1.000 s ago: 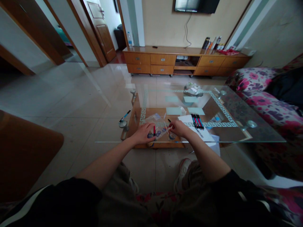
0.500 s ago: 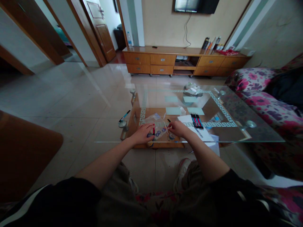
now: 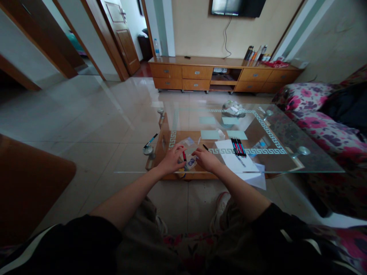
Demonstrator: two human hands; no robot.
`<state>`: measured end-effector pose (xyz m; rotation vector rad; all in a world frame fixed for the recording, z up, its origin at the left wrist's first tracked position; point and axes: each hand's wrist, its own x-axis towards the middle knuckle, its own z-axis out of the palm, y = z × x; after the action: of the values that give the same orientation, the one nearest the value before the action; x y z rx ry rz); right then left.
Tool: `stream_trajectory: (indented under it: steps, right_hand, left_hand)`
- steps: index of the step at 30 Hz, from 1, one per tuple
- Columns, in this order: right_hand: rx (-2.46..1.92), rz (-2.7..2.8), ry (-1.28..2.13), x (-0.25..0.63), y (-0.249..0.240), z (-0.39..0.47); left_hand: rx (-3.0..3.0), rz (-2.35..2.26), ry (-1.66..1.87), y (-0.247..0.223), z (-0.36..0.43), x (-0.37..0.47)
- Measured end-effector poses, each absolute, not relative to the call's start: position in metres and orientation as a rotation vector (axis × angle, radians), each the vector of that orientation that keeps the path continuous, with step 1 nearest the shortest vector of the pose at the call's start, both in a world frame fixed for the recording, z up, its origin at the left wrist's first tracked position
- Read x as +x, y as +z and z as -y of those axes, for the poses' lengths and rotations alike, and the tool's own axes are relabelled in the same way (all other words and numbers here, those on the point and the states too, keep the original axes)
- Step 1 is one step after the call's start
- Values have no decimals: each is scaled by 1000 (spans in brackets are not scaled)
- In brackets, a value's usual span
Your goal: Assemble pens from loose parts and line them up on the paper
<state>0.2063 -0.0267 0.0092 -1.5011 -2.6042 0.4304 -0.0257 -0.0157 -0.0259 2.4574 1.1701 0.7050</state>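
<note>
At the near edge of the glass table (image 3: 191, 172), my left hand (image 3: 171, 159) is curled, with thumb and fingers closed around a short red and black pen (image 3: 184, 156). Just across from it is my right hand (image 3: 208, 159), its fingers pinched together close to the pen. Whatever the right fingertips hold is too small to make out. A black pen piece (image 3: 205, 147) lies on the glass just beyond the right hand. Beneath both hands shows a clear plastic wrapper (image 3: 190, 143) with blue round marks.
Several red, blue and black pens (image 3: 238, 147) lie in a row on white paper (image 3: 225, 149) to the right. A blue and black pen (image 3: 150, 141) rests at the table's left corner. Farther back sits a plastic-wrapped bundle (image 3: 233, 108). A flowered sofa (image 3: 312, 122) stands at right.
My right hand has moved left, toward the red pen, and the thin pale stick at its fingers no longer shows. My left hand has shifted slightly and curled its fingers about the pen.
</note>
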Motion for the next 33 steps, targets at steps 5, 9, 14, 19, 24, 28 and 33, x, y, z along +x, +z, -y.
stream_trajectory:
  steps: [5, 9, 14, 19, 24, 28, 33]
  right_hand:
    - [-1377, 2656, 306, 200, 1, 28]
    - [-1359, 2714, 292, 198, -5, 28]
    - [-1356, 2746, 338, 197, -4, 26]
    - [-1375, 2756, 314, 196, -2, 23]
    - [-1391, 2735, 337, 195, 2, 26]
    - [-1423, 2729, 355, 195, 4, 27]
    - [-1464, 2726, 378, 194, 4, 26]
  left_hand:
    - [2439, -1136, 913, -22, 15, -24]
    - [2471, -1128, 943, -23, 17, -21]
    - [2461, -1124, 932, -22, 19, -19]
    - [2291, -1263, 1103, -19, 18, -17]
    - [2056, -1311, 1203, -16, 15, -18]
    - [1690, -1257, 1225, -23, 12, -11]
    - [1178, -1187, 1172, -29, 8, -3]
